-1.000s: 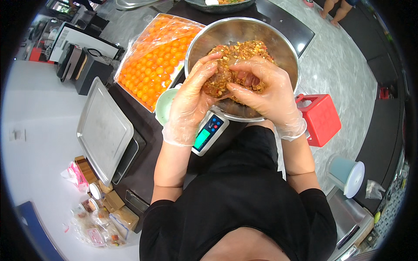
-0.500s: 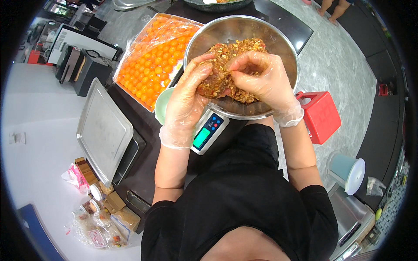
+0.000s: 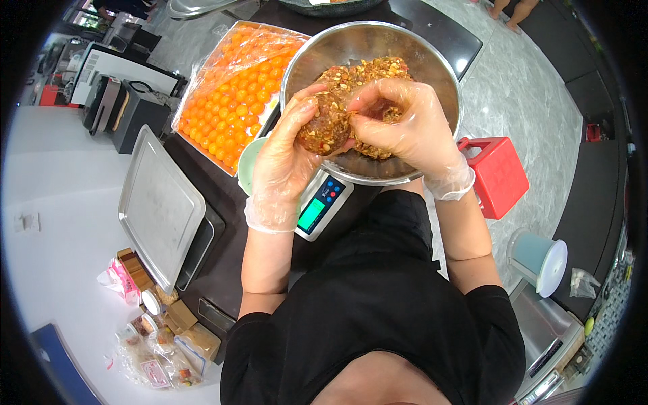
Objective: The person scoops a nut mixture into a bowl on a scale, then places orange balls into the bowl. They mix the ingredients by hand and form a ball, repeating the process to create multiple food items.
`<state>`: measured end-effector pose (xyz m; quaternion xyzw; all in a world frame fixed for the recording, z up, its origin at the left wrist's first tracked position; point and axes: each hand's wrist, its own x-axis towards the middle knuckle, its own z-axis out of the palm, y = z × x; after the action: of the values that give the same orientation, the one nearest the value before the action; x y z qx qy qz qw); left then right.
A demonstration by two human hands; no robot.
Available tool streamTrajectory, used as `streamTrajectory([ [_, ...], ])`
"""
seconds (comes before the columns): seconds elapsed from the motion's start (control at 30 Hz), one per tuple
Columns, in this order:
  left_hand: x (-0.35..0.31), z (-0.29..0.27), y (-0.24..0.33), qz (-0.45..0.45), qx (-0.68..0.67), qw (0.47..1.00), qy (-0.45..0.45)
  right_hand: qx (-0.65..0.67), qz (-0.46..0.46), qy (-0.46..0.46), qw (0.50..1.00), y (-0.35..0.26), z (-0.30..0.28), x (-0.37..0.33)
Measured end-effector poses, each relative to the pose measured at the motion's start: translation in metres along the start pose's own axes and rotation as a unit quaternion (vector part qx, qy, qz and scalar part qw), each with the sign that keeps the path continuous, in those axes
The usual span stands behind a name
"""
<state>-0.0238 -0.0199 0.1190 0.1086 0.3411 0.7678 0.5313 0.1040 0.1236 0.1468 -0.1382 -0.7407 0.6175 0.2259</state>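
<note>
A rounded lump of sticky brown nut mixture (image 3: 324, 131) rests in the fingers of my left hand (image 3: 280, 152), over the near left part of a steel mixing bowl (image 3: 442, 74). My right hand (image 3: 418, 131) has its thumb and fingertips pinched together at the lump's right edge, on a small piece of the same mixture. Both hands wear clear plastic gloves. More nut mixture (image 3: 381, 69) is heaped in the bowl, partly hidden behind my hands. Below the bowl's near edge shows a digital scale (image 3: 331, 196) with a lit green display.
Left of the bowl lies a tray (image 3: 271, 108) of orange balls under clear film. A pale green bowl (image 3: 248, 165) sits beside my left wrist. Metal baking trays (image 3: 162, 202) are farther left. A red plastic stool (image 3: 503, 179) and a lidded blue tub (image 3: 530, 255) stand at the right.
The lump in my left hand has turned a little and looks rounder. My right fingertips have shifted slightly left, still pinched at its edge.
</note>
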Motion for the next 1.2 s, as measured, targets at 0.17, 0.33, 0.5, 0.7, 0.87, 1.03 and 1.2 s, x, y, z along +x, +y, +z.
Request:
streamTrajectory([
  [0.17,-0.002,-0.003,-0.001,-0.022,-0.033,0.999,-0.010,0.110,0.036,-0.020,0.993,0.010,-0.006,0.002],
  [0.33,-0.002,-0.007,-0.001,-0.039,-0.074,0.995,-0.055,0.151,0.049,-0.039,0.987,0.009,-0.010,0.001],
  [0.5,0.000,-0.012,-0.002,-0.045,-0.111,0.988,-0.095,0.206,0.059,-0.027,0.976,0.002,-0.012,-0.001],
  [0.7,0.000,-0.008,-0.003,-0.033,-0.191,0.971,-0.136,0.102,0.027,0.100,0.989,0.021,-0.026,0.004],
  [0.87,0.003,-0.013,-0.005,-0.024,-0.215,0.958,-0.189,-0.506,-0.049,0.082,0.858,0.076,-0.034,0.002],
  [1.03,0.002,-0.011,-0.006,0.014,-0.193,0.958,-0.210,-0.601,-0.068,0.045,0.795,0.088,-0.036,-0.011],
  [1.2,0.004,-0.009,-0.007,0.021,-0.191,0.958,-0.212,-0.492,-0.008,0.010,0.871,0.077,-0.047,-0.004],
])
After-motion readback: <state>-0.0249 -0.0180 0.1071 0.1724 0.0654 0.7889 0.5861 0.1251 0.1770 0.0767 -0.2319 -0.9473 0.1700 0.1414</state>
